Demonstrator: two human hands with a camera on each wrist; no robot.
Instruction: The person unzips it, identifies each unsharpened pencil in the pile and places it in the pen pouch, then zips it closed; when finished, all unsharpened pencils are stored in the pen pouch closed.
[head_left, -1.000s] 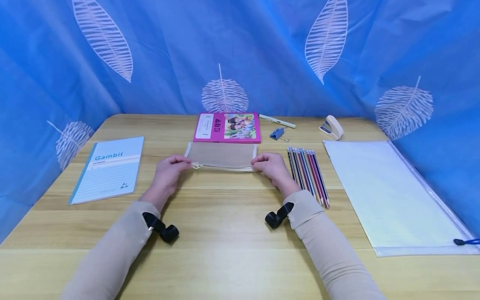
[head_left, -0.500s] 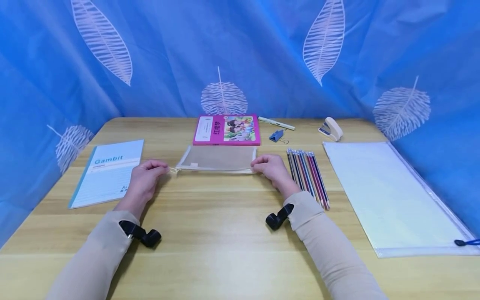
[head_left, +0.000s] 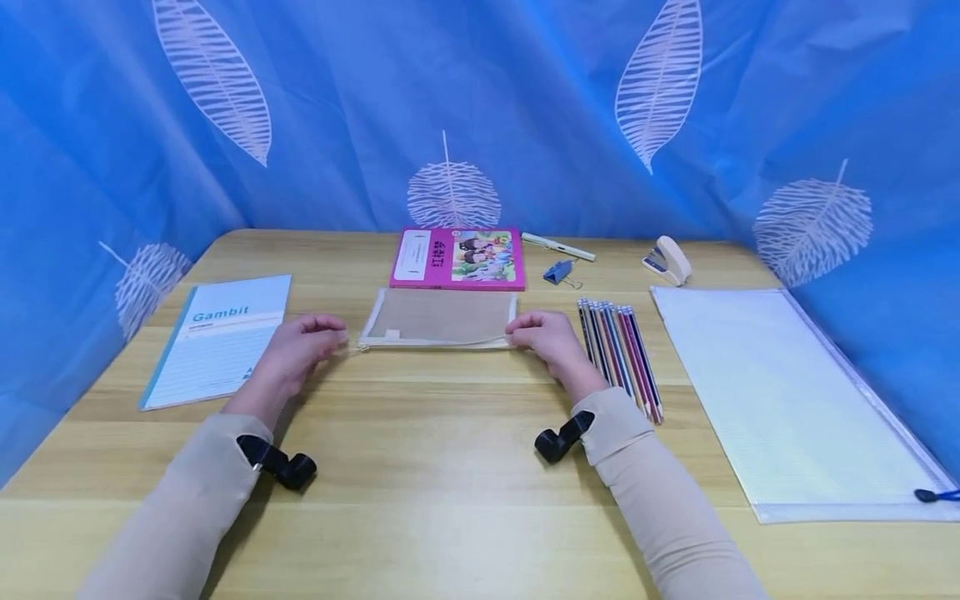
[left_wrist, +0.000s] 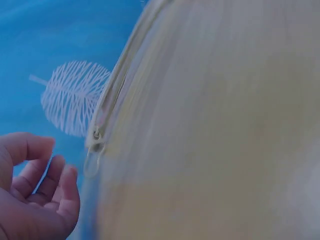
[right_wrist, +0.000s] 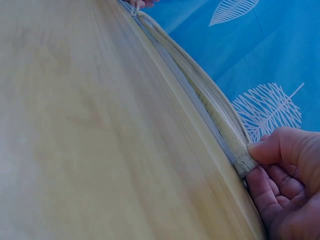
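A beige mesh zip pouch (head_left: pixel 450 317) lies in the middle of the table. My right hand (head_left: pixel 551 346) pinches its near right corner between thumb and forefinger. Next to that grip the two zip tapes (right_wrist: pixel 215 112) stand apart, leaving a slit. At the opposite end hangs a looped zip pull (left_wrist: pixel 92 162). My left hand (head_left: pixel 294 350) hovers just left of this pull, fingers loosely curved and holding nothing; the left wrist view shows a gap between fingertips and loop.
Left lies a Gambit notebook (head_left: pixel 217 342). Behind the pouch are a pink book (head_left: pixel 457 260), a pen (head_left: pixel 558 247), a blue binder clip (head_left: pixel 557 271) and a stapler (head_left: pixel 667 262). Several pencils (head_left: pixel 621 358) lie beside my right forearm, with a large white zip bag (head_left: pixel 787 400) farther right.
My left hand has drawn the zip pull leftward to the pouch's left end, then let it go. The pouch's left side shifted left too. My right hand keeps its hold.
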